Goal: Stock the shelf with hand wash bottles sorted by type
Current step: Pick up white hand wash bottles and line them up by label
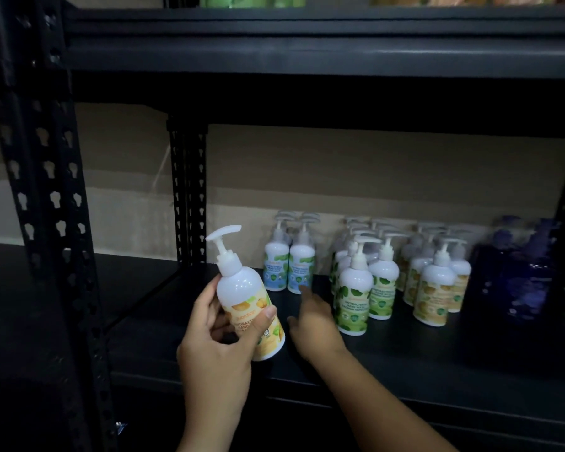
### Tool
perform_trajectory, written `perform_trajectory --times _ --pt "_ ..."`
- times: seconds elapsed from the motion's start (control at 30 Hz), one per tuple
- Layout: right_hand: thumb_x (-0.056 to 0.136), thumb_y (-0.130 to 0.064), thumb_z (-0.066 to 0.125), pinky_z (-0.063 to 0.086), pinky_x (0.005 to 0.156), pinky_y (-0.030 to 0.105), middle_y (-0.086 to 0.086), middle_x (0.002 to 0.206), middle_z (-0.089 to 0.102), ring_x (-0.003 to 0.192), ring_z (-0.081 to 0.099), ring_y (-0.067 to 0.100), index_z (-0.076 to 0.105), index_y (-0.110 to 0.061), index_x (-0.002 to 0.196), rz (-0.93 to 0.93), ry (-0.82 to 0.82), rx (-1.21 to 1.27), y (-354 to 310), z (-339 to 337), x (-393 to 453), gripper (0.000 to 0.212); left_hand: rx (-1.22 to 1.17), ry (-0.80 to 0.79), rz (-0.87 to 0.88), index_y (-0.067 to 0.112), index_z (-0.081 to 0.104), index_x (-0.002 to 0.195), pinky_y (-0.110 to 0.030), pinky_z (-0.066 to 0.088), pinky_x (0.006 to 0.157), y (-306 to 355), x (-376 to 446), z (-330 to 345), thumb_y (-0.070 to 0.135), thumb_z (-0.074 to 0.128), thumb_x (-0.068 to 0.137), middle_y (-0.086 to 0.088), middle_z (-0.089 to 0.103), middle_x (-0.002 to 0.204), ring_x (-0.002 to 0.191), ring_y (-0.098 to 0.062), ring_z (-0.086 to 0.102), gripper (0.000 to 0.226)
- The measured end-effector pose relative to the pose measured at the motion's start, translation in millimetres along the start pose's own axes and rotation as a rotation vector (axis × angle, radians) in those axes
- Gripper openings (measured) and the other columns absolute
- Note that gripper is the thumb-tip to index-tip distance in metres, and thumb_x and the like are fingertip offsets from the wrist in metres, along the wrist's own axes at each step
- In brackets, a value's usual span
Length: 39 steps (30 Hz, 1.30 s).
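I see the left hand (214, 337) gripping the orange bottle (250, 308) at lower centre, just left of the right hand (313, 324), fingers straight and empty.

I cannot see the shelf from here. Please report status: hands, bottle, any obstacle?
Left hand grips orange-label bottle, off the shelf. Right hand open, reaching toward blue-label bottles. Orange-label group sits behind green-label group.

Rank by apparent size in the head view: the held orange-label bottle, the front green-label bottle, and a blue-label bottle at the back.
1. Held white orange-label pump bottle, nearest the camera.
2. Front white green-label pump bottle.
3. Rear white blue-label pump bottle.
Probably the same true size; distance explains the differences.
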State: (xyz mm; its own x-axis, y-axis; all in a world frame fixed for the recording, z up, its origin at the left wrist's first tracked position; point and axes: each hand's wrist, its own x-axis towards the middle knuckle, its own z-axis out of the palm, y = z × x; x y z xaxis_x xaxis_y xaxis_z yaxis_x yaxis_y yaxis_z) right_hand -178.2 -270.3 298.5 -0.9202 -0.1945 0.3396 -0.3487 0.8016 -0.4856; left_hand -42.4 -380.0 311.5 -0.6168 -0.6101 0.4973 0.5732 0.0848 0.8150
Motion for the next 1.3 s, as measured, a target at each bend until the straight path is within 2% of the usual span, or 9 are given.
perform_trajectory --times 0.2,0.3,0.4,0.47,0.57,0.7,0.93,1.07,1.3 --pt "0.090 -0.018 0.070 0.047 0.090 0.023 0.005 0.118 0.065 0.106 0.062 0.020 0.068 -0.014 0.120 -0.141 0.066 0.047 26 -35 -46 0.030 0.026 -0.079 0.024 0.026 0.063 0.135 -0.018 0.057 0.083 7 -16 9 0.027 0.090 0.060 0.017 0.076 0.115 0.099 -0.004 0.074 0.079" --pt "0.085 -0.021 0.075 0.048 0.082 0.022 0.002 0.106 0.069 0.095 0.062 0.017 0.072 -0.016 0.106 -0.107 0.099 0.067 52 -57 -64 0.021 0.038 -0.125 0.030 0.032 0.063 0.130 -0.012 0.054 0.080 8 -23 16 0.014 0.091 0.065 0.022 0.075 0.113 0.099 -0.001 0.073 0.073" --pt "0.086 -0.026 0.075 0.049 0.084 0.028 0.003 0.104 0.067 0.099 0.062 0.020 0.071 -0.017 0.103 -0.068 0.121 -0.008 84 -83 -78 0.020 0.047 -0.157 0.030 0.029 0.064 0.132 -0.021 0.057 0.085 9 -31 27 0.023 0.091 0.062 0.018 0.076 0.114 0.100 -0.005 0.074 0.075" --pt "0.090 -0.036 0.070 0.051 0.086 0.031 0.001 0.109 0.066 0.104 0.062 0.019 0.070 -0.020 0.108 -0.021 0.102 -0.087 105 -101 -86 0.024 0.051 -0.177 0.030 0.027 0.064 0.135 -0.032 0.057 0.089 8 -36 36 0.030 0.091 0.060 0.015 0.077 0.115 0.102 -0.008 0.074 0.079" --pt "0.094 -0.061 0.054 0.048 0.100 0.034 0.000 0.130 0.064 0.121 0.058 0.019 0.065 -0.028 0.127 0.092 -0.013 -0.232 137 -128 -98 0.047 0.067 -0.215 0.030 0.031 0.065 0.131 -0.032 0.058 0.087 7 -47 54 0.035 0.090 0.060 0.017 0.077 0.111 0.098 -0.008 0.074 0.076" --pt "0.092 -0.080 0.026 0.013 0.125 0.041 0.001 0.168 0.021 0.155 0.017 0.021 0.029 -0.043 0.156 0.206 -0.232 -0.380 174 -159 -113 0.074 0.103 -0.315 0.040 0.030 0.066 0.130 -0.022 0.059 0.083 4 -67 88 0.029 0.094 0.063 0.017 0.077 0.107 0.095 -0.006 0.074 0.073" --pt "0.090 -0.083 0.020 0.001 0.126 0.043 -0.006 0.171 0.003 0.157 0.001 0.016 0.011 -0.052 0.157 0.314 -0.315 -0.395 231 -202 -125 0.074 0.098 -0.458 0.020 0.035 0.065 0.127 -0.012 0.054 0.080 1 -98 155 0.016 0.095 0.070 0.022 0.077 0.104 0.096 0.003 0.072 0.067" --pt "0.091 -0.081 0.021 0.001 0.126 0.043 -0.007 0.171 0.001 0.157 -0.001 0.015 0.009 -0.053 0.157 0.360 -0.309 -0.408 258 -217 -127 0.072 0.096 -0.533 -0.015 0.031 0.065 0.131 -0.019 0.057 0.087 -10 -113 188 0.019 0.095 0.071 0.014 0.075 0.115 0.103 0.001 0.070 0.068" --pt "0.093 -0.079 0.020 -0.002 0.126 0.044 -0.006 0.171 -0.002 0.157 -0.004 0.017 0.005 -0.055 0.156 0.344 -0.336 -0.410 273 -224 -120 0.069 0.166 -0.532 0.031 0.051 0.060 0.114 -0.015 0.055 0.084 -22 -131 233 0.022 0.095 0.071 0.020 0.074 0.106 0.098 0.007 0.069 0.062"
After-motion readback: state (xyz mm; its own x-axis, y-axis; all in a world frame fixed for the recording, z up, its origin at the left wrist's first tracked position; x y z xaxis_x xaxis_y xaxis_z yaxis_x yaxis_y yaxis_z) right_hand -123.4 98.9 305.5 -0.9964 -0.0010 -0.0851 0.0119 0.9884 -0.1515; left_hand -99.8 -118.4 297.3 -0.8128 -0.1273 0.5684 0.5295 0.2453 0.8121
